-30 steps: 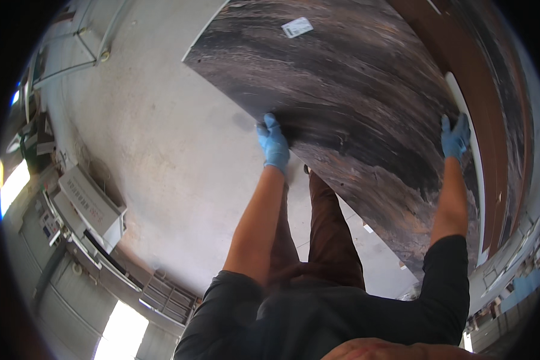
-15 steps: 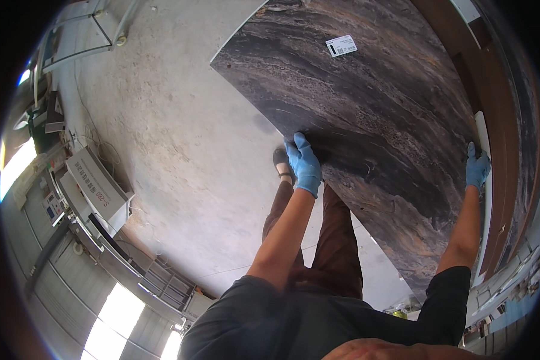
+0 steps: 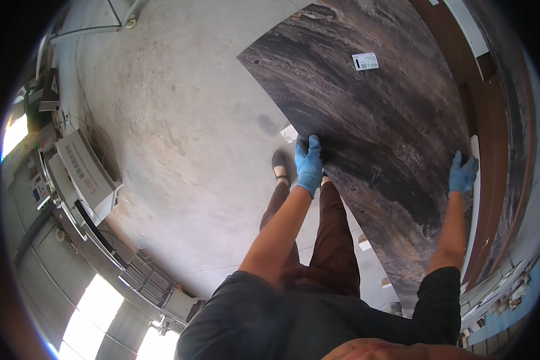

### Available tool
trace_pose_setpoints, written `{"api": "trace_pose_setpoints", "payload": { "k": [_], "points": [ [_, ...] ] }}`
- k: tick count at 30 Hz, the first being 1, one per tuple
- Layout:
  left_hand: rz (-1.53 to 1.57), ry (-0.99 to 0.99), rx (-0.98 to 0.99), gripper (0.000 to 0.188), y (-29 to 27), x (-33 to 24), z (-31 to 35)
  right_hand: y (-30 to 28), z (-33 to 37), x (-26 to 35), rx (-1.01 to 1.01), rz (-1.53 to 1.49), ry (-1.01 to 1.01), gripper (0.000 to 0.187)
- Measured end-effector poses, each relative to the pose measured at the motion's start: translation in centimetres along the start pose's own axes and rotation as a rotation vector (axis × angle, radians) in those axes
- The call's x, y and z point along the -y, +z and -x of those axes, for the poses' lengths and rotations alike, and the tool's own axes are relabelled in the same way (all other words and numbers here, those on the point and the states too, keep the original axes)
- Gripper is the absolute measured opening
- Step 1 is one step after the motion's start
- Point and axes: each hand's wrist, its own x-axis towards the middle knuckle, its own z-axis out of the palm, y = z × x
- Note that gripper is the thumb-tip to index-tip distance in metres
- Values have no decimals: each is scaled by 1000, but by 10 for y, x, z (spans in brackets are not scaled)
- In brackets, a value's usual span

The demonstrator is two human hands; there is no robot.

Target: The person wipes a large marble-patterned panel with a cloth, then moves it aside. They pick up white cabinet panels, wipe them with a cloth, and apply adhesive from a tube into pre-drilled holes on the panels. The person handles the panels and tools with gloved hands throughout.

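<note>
A large dark panel (image 3: 390, 150) with a brown and grey stone-like pattern spreads out in front of me, a small white label (image 3: 365, 61) on its upper part. My left hand (image 3: 308, 165), in a blue glove, is closed on the panel's left edge, with the thumb side showing. At the opposite edge is my right hand (image 3: 464, 174), also gloved in blue, its thumb and fingers split across that edge. The undersides of both grips are hidden. White blocks (image 3: 288, 133) peek out from under the left edge.
Brown boards (image 3: 498, 156) and a white strip (image 3: 474, 204) run along the panel's right side. My shoe (image 3: 279, 167) stands on the concrete floor (image 3: 174, 144) near the left edge. Off to the left are a grey and white box (image 3: 84, 168) and a loose cable (image 3: 90, 123).
The panel's far corner and label now sit farther right in view. White blocks have come into sight along its left edge. My right hand sits slightly lower and more to the left.
</note>
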Motion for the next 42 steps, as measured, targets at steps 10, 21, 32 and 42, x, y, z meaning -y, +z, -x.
{"api": "trace_pose_setpoints", "payload": {
  "k": [10,21,32,42],
  "points": [
    [67,43,-195,75,-69,-167,-130,-77,-15,312,-244,-381,-603,66],
    [-26,55,66,48,-79,-260,-326,10,-232,516,-244,-200,-350,75],
    [-197,-150,102,42,-71,-294,-388,55,-295,598,-312,-182,-228,70],
    [-180,-279,-2,36,-44,-302,-402,61,-321,627,-225,-191,-65,71]
  ]
}}
